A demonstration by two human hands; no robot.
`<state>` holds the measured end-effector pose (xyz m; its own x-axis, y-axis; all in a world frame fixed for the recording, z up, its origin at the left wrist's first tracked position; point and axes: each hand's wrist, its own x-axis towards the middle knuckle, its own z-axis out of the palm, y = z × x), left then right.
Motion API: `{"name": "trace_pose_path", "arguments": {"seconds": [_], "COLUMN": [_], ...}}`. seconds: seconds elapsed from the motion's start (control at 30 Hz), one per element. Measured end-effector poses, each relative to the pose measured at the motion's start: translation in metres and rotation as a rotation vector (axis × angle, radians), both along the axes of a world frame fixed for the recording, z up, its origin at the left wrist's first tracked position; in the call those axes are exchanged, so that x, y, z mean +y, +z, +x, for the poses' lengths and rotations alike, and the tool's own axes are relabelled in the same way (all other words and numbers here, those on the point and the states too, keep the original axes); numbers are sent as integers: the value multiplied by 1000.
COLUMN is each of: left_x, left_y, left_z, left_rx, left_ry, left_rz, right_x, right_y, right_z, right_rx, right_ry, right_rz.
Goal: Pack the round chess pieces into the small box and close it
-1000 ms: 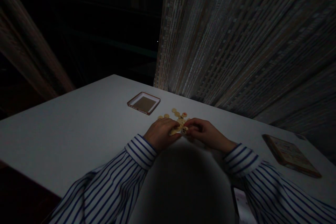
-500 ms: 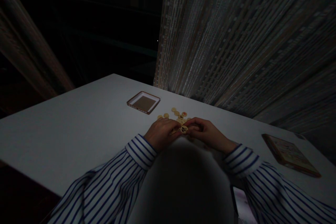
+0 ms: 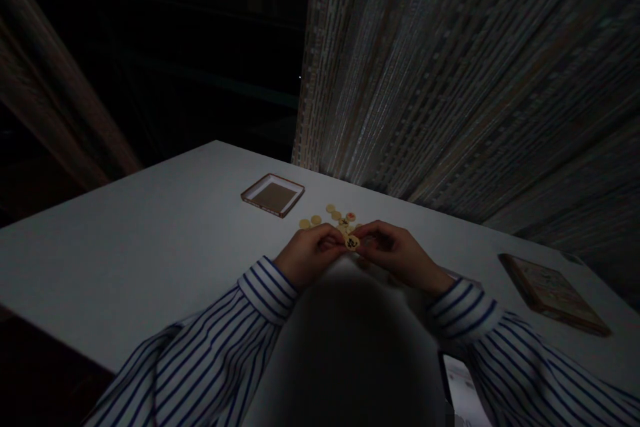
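Note:
Between my two hands a round, pale yellow game piece (image 3: 353, 242) with a black character faces me. My left hand (image 3: 311, 252) pinches its left side with closed fingertips. On the other side, the closed fingers of my right hand (image 3: 399, 253) grip the same piece. Just beyond my hands lie several more round pieces, among them one with a red mark (image 3: 351, 217), one with a black mark (image 3: 343, 221) and a plain one (image 3: 316, 220). My hands partly cover the group.
An open, shallow square box part (image 3: 295, 205) sits beyond my left hand on the white table (image 3: 165, 240). A flat decorated box (image 3: 555, 293) lies at the right. Near my right forearm is a lit phone (image 3: 465, 390). String curtains (image 3: 400, 80) hang behind the table.
The held piece has risen slightly and turned, so its black character shows more clearly. My fingers have shifted a little around it.

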<state>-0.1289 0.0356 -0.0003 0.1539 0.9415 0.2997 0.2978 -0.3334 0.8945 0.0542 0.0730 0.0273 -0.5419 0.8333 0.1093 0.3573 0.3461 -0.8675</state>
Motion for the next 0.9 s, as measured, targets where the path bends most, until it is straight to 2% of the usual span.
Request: {"name": "trace_pose_path", "arguments": {"seconds": [0.17,0.37,0.6,0.77,0.9], "left_x": [2,3,2,3,5], "left_y": [3,3,5,2,0], "left_z": [6,5,4,4,1], "left_rx": [-301,-426,-398,-348,-254], "left_ry": [12,-6,0,11,61], "left_rz": [-191,-265,-271,-237,-213], "right_x": [-4,-9,-8,-6,-5], "right_y": [3,4,2,1,1], "right_z": [1,0,-1,-2,-2], "right_rx": [-27,-107,-168,-213,-300], "right_ry": [-9,3,106,180,169], "right_rz": [147,307,474,594,620]}}
